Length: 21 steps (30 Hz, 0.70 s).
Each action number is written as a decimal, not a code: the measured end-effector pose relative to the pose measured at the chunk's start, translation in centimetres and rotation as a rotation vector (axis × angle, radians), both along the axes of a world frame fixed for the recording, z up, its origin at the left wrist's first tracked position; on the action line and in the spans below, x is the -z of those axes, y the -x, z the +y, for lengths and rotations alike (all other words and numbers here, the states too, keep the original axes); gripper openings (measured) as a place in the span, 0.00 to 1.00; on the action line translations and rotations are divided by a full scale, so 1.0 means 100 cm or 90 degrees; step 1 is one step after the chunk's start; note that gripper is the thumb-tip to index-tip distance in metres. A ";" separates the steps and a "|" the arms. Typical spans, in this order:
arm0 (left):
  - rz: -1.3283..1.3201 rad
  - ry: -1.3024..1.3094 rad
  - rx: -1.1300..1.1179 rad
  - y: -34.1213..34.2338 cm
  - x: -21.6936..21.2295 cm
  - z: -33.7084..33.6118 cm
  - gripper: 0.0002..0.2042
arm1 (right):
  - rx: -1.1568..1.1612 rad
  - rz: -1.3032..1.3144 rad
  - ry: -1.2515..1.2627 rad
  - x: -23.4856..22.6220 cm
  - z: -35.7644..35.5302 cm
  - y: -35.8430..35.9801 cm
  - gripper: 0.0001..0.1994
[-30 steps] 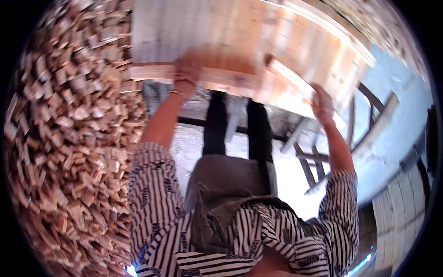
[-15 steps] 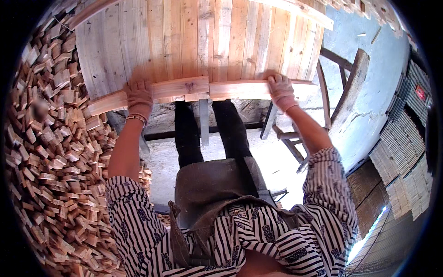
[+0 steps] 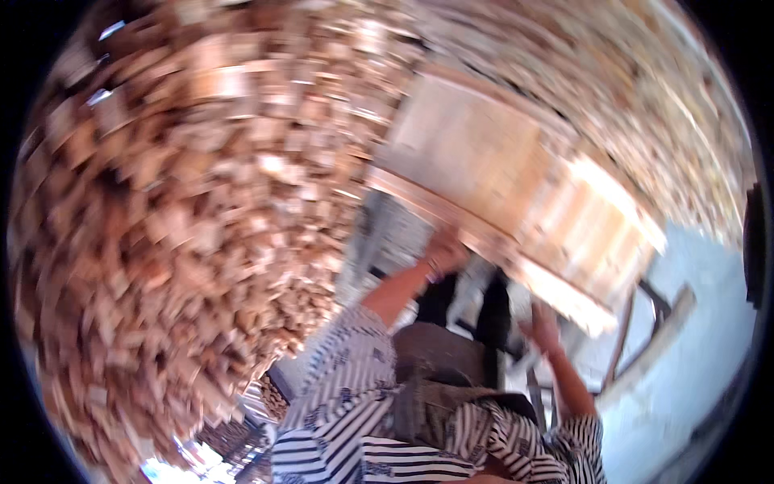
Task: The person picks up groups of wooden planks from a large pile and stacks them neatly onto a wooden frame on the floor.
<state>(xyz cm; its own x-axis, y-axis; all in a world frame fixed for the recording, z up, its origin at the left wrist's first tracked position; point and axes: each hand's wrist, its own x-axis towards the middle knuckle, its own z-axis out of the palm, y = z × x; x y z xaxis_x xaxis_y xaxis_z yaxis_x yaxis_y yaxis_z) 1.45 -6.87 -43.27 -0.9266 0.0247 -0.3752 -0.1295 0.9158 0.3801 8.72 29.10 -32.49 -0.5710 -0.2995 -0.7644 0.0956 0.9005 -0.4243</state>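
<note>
A panel of pale planks (image 3: 476, 133) lies tilted across the view, with raised wooden strips along its far and near edges. My left hand (image 3: 445, 248), in a pinkish glove, is at the near strip (image 3: 419, 198); motion smears its fingers. My right hand (image 3: 542, 329), gloved too, is just below the right part of the near strip and seems apart from it. Its thumb stands away from the fingers, and nothing shows in it.
A big heap of small wood offcuts (image 3: 185, 218) fills the left side. More stacked wood (image 3: 613, 89) stands behind the panel. To the right is a wooden trestle (image 3: 653, 343) on a pale blue-grey floor (image 3: 685, 411). A dark seat (image 3: 435, 351) is near my legs.
The view has swung left, so the panel now sits further right and slants. My right hand has come off the near strip; my left hand remains by it.
</note>
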 end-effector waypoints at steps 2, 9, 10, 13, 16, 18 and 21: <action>-0.129 -0.434 -0.045 0.011 -0.103 0.001 0.34 | 0.041 -0.079 0.116 0.004 -0.017 -0.034 0.39; -0.038 -0.317 -0.428 -0.168 -0.203 -0.056 0.25 | -0.262 -0.017 0.172 -0.100 -0.119 0.028 0.31; -0.004 -0.318 -0.485 -0.178 -0.225 -0.062 0.26 | -0.313 0.026 0.184 -0.088 -0.125 0.046 0.30; 0.194 -0.239 -0.622 -0.197 -0.282 -0.085 0.28 | -0.387 0.180 0.256 -0.104 -0.151 0.110 0.34; 0.507 -0.046 -0.688 -0.199 -0.337 -0.110 0.31 | -0.483 0.191 0.267 -0.212 -0.221 0.157 0.42; 0.706 0.088 -0.677 -0.190 -0.392 -0.134 0.33 | -0.543 0.188 0.430 -0.303 -0.278 0.164 0.44; 0.925 0.222 -0.704 -0.222 -0.493 -0.181 0.35 | -0.691 0.271 0.627 -0.460 -0.369 0.121 0.43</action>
